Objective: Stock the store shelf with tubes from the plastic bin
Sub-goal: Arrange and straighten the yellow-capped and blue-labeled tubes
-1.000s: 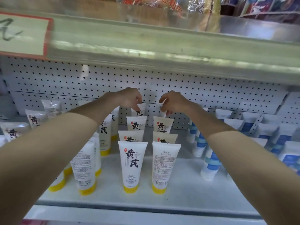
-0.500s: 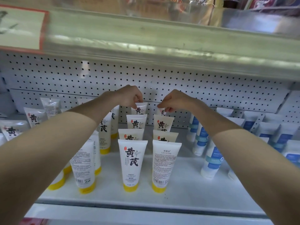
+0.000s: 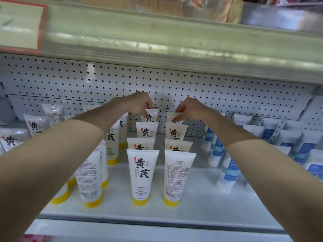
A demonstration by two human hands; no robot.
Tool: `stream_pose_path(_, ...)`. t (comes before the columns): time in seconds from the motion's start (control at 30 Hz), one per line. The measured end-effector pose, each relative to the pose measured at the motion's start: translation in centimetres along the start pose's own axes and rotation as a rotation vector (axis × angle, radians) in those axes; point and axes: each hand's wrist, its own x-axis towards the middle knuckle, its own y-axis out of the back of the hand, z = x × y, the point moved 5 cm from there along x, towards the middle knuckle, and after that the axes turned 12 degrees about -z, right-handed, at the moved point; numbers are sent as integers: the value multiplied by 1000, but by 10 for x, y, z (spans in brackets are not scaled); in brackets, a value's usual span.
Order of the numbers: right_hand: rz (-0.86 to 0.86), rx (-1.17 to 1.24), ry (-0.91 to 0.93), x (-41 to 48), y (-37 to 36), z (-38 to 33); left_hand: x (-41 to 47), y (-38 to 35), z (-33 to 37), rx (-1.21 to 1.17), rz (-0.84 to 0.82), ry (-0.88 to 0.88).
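- shelf [image 3: 201, 206]: white flat deck, carries all the tubes; pale front lip runs across the bottom of the view.
- upper shelf [image 3: 157, 55]: blurred greenish front edge spans the top; goods on it too blurred to identify.
- pegboard [image 3: 104, 79]: white perforated back panel, directly behind the tubes.
- left forearm [image 3: 52, 163] and right forearm [image 3: 262, 163]: bare, coming in from the lower corners and reaching to the back of the shelf.
- paper label [image 3: 19, 27]: pale with a red border, upper left on the upper shelf edge; writing unreadable.
- blue-and-white tubes [image 3: 227, 173]: right side of the shelf, standing in rows front to back, partly hidden by the right forearm.
- side tubes [image 3: 89, 180]: white with yellow caps, cap down, left part of the shelf under the left forearm; a few at the far left lean.
- centre tubes: same white and yellow kind, two columns side by side, four deep, caps down where visible.
- front left tube [image 3: 142, 175]: shows large black characters.
- front right tube [image 3: 178, 177]: just beside it, shows small print and a barcode.
- left hand [image 3: 139, 103]: fingers curled, pinching the top edge of the rear left tube [image 3: 154, 114], last in the left column, near the pegboard.
- right hand [image 3: 189, 109]: fingers curled, pinching the top edge of the rear right tube [image 3: 170, 117], last in the right column.
- both rear tubes are upright; their bases are hidden by the tubes in front, so I cannot tell if they rest on the deck.
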Motion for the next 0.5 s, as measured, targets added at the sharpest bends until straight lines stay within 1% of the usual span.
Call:
stream_pose_path(0.2, 55, 21, 7, 4, 0, 3, 0, 0, 2, -17, 19, -25)
stream_pose_path(0.5, 75, 39, 14, 8, 0, 3, 3, 2, 1, -5, 64, -48)
